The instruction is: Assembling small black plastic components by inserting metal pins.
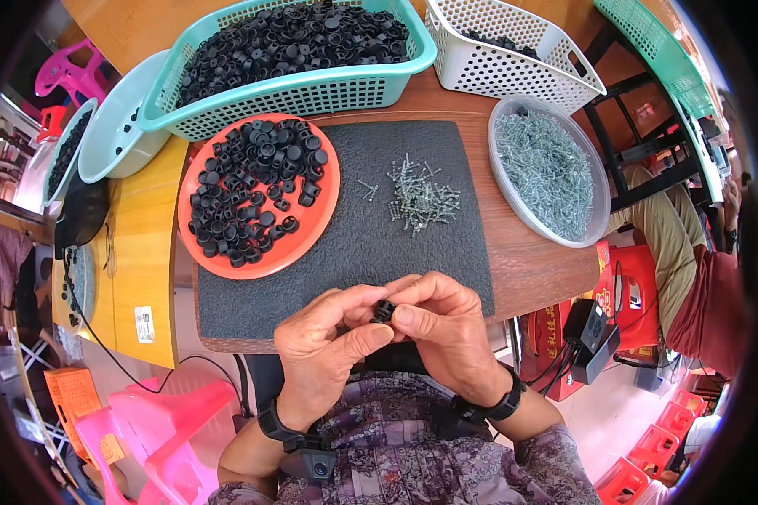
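Close to the table's near edge, my left hand [330,330] and my right hand [448,330] meet, fingers closed. Between their fingertips is a small round black plastic part [383,311] with an open, ribbed side. Whether a screw sits in it is hidden by the fingers. Beyond them lies a dark textured mat [362,240], bearing a loose heap of small silvery screws [424,198]. An orange-red plate [325,220] on the mat's left holds many similar black plastic parts [253,185].
A teal basket [312,94] heaped with black parts stands at the back, beside a white perforated basket [488,71]. A clear tub [499,172] of screws is at the right. A pale basin [101,156] and a yellow table [135,261] are leftward; pink chairs [164,442] stand below.
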Demonstrator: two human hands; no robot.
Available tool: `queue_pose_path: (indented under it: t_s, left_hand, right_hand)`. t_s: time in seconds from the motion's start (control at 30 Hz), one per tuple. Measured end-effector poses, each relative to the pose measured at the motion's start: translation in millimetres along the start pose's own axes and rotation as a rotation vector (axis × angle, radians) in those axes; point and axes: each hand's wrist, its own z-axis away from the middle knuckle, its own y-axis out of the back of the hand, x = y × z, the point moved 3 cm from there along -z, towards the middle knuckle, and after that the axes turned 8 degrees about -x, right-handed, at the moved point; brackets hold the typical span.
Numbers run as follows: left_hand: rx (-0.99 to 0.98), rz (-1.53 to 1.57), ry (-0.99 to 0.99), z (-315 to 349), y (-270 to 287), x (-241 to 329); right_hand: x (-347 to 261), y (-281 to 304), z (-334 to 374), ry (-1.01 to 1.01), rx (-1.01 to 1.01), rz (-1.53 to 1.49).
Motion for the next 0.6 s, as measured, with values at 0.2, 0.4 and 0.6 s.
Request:
queue_pose_path:
  t_s: [0.2,0.4,0.6]
  left_hand:
    - [0.034,0.040,0.020,0.6,-2.0,0.8]
    - [-0.022,-0.070,-0.031,-0.1,-0.4,2.1]
    - [0.004,0.005,0.008,0.6,-1.9,-0.7]
  right_hand:
    - [0.6,-1.8,-0.3,-0.002,0.025,-0.038]
    - [-2.7,-0.5,1.1,-0.029,0.032,-0.055]
    - [-3.3,-1.3,0.8,-0.061,0.032,-0.053]
